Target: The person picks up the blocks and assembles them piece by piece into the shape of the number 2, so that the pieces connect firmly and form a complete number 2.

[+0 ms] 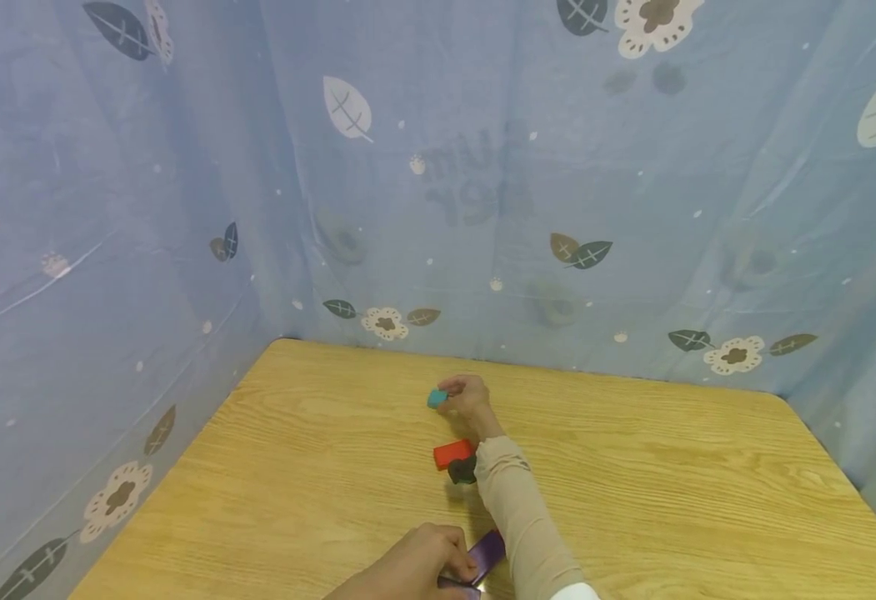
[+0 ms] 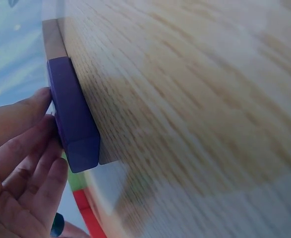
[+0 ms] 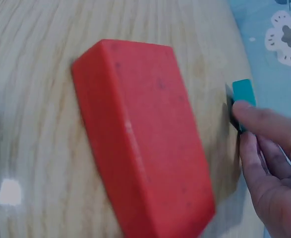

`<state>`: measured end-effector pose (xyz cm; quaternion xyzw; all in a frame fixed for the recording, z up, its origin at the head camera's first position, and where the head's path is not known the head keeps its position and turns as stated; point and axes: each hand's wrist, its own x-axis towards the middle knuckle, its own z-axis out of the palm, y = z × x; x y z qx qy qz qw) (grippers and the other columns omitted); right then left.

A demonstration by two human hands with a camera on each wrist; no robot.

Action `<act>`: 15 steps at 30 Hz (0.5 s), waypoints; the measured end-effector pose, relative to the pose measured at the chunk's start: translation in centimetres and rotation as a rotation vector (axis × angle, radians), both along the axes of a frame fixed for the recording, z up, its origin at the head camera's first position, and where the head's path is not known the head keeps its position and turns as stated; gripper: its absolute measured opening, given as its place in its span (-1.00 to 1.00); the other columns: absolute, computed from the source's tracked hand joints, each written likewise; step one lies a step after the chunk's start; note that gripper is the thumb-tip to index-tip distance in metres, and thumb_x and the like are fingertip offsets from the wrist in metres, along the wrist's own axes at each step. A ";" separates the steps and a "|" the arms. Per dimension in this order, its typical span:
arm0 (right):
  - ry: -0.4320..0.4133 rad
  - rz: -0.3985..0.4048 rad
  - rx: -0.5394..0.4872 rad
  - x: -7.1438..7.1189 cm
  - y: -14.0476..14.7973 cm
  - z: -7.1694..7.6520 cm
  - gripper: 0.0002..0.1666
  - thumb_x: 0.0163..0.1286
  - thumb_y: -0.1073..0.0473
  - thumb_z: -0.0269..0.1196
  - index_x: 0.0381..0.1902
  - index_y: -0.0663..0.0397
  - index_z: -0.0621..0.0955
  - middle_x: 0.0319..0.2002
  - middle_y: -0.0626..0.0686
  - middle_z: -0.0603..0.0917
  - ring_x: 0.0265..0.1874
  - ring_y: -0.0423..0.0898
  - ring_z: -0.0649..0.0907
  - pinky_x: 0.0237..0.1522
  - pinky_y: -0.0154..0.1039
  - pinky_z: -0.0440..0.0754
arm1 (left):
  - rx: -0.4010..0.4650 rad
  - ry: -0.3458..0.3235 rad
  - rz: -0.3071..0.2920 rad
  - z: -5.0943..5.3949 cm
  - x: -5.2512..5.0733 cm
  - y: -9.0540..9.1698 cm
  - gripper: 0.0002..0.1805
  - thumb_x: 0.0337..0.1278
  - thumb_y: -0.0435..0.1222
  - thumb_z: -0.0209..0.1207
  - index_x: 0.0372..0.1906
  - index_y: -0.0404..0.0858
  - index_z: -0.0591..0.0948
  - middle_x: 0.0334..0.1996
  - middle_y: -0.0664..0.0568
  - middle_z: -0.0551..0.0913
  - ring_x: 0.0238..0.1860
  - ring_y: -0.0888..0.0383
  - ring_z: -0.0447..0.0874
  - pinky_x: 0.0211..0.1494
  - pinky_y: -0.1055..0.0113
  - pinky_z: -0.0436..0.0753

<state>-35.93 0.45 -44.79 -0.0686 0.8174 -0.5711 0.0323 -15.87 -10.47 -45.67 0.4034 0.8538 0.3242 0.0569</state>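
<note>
Near the far edge of the table, my right hand (image 1: 468, 396) pinches a small teal block (image 1: 438, 398) between thumb and fingers. In the right wrist view the teal block (image 3: 243, 91) is partly hidden by the thumb. A red block (image 1: 453, 454) lies under my right forearm, and this red block (image 3: 155, 129) looks large in the right wrist view. At the near edge my left hand (image 1: 422, 558) pinches at a purple block (image 1: 462, 588). Another purple block (image 1: 488, 554) lies against it. In the left wrist view, fingertips touch the side of a purple block (image 2: 76, 114).
A dark object (image 1: 462, 470) sits beside the right sleeve; its kind is unclear. Green (image 2: 77, 181) and red (image 2: 89, 213) pieces show past the purple block. Blue patterned curtains (image 1: 483, 183) rise behind and left of the wooden table (image 1: 670, 483).
</note>
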 end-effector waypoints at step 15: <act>0.097 0.022 -0.128 -1.1 0.9 2.9 -0.64 0.07 0.42 0.40 -0.10 0.33 0.68 -0.11 0.24 0.69 -0.08 0.11 0.64 -0.02 -0.16 0.60 | -0.034 0.051 0.008 0.3 0.3 -0.1 -0.82 -0.07 -0.30 0.41 -0.28 -0.25 0.76 -0.37 0.27 0.58 -0.31 0.53 0.48 -0.30 0.73 0.45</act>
